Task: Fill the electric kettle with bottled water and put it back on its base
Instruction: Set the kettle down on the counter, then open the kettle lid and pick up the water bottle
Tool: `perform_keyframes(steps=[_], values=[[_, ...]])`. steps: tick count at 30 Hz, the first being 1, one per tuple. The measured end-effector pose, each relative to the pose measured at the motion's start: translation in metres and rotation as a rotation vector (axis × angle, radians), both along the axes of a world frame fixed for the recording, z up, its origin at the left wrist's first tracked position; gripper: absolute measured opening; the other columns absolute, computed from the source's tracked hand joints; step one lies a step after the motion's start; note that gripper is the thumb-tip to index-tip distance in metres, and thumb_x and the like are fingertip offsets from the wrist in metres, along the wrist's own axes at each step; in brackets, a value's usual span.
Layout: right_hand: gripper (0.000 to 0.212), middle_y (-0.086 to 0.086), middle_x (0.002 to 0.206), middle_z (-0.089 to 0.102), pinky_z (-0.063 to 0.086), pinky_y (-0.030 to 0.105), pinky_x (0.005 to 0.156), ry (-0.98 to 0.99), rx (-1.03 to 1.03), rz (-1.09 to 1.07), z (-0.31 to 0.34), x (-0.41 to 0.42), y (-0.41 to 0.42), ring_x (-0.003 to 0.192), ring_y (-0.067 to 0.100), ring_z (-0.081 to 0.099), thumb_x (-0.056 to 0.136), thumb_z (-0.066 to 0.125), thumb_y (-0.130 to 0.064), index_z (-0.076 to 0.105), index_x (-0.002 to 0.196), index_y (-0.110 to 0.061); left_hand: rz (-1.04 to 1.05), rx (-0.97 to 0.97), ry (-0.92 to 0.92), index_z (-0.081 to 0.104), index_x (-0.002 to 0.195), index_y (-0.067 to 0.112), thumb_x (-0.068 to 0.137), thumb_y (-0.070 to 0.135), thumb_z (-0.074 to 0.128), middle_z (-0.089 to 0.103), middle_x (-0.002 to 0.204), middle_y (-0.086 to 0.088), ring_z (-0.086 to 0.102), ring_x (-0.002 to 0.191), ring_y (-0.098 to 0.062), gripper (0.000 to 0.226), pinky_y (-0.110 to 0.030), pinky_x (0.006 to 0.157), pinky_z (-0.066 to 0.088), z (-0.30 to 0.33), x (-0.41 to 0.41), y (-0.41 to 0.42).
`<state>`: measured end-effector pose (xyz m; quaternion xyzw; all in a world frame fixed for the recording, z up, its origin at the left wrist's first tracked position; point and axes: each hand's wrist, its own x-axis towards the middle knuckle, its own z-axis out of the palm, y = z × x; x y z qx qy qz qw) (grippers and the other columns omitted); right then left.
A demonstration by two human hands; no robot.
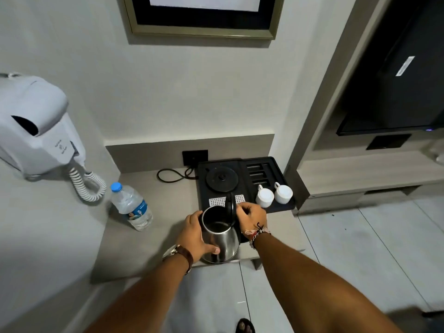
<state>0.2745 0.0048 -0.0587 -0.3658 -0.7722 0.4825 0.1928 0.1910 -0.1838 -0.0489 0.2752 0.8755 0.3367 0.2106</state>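
head view | kettle [219, 239] upright near counter [149, 255] front edge, lid [230, 203] up, mouth open | bottle [131, 206] capped, upright, toward left edge, nearer left hand [195, 233] | left hand wraps kettle body | right hand [251, 216] curled at lid hinge | base [222, 179] bare on tray [281, 169] at back
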Motion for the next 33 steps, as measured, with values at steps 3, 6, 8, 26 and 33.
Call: perform_keyframes(steps=[3,6,8,26,33], values=[[0.023,-0.008,0.072,0.073,0.049,0.026,0.073,0.004,-0.025,0.030,-0.013,0.001,-0.001,0.076,0.014,0.068,0.076,0.059,-0.044,0.075,0.073,-0.027,0.016,-0.019,-0.010,0.036,0.148,0.023,0.050,0.029,0.101,0.041,0.145,0.000,0.048,0.128,-0.020,0.118,-0.026,0.103,0.041,-0.008,0.004,-0.002],[0.025,-0.008,0.074,0.075,0.050,0.026,0.072,0.016,-0.047,0.065,-0.023,-0.002,0.001,0.075,0.014,0.069,0.077,0.062,-0.044,0.078,0.077,-0.025,0.041,-0.020,-0.006,0.037,0.146,0.023,0.049,0.027,0.100,0.042,0.143,0.000,0.045,0.123,-0.015,0.116,-0.019,0.098,0.036,-0.017,0.002,0.001],[0.028,-0.007,0.076,0.077,0.053,0.026,0.073,0.035,-0.060,0.082,-0.027,-0.005,0.005,0.078,0.014,0.070,0.078,0.062,-0.043,0.080,0.081,-0.022,0.056,-0.018,-0.009,0.039,0.145,0.023,0.048,0.026,0.100,0.043,0.142,0.001,0.042,0.114,-0.009,0.115,-0.018,0.097,0.035,-0.024,0.000,0.005],[0.115,0.012,0.150,0.052,0.029,0.050,0.123,-0.256,0.561,0.281,-0.040,0.022,-0.025,0.141,0.035,0.041,0.068,0.060,-0.092,0.045,0.149,-0.012,-0.010,-0.259,0.212,0.019,0.161,0.021,0.086,0.045,0.066,0.031,0.163,-0.007,0.030,0.148,-0.026,0.092,-0.042,0.119,0.032,0.005,-0.032,-0.060],[0.100,0.004,0.126,0.063,0.040,0.050,0.111,-0.292,0.541,0.290,-0.034,0.013,-0.024,0.126,0.034,0.052,0.060,0.066,-0.093,0.056,0.129,-0.022,0.341,-0.425,0.681,0.036,0.154,0.030,0.099,0.040,0.050,0.041,0.151,-0.002,0.036,0.136,-0.037,0.058,-0.053,0.100,0.045,0.084,-0.128,-0.110]])
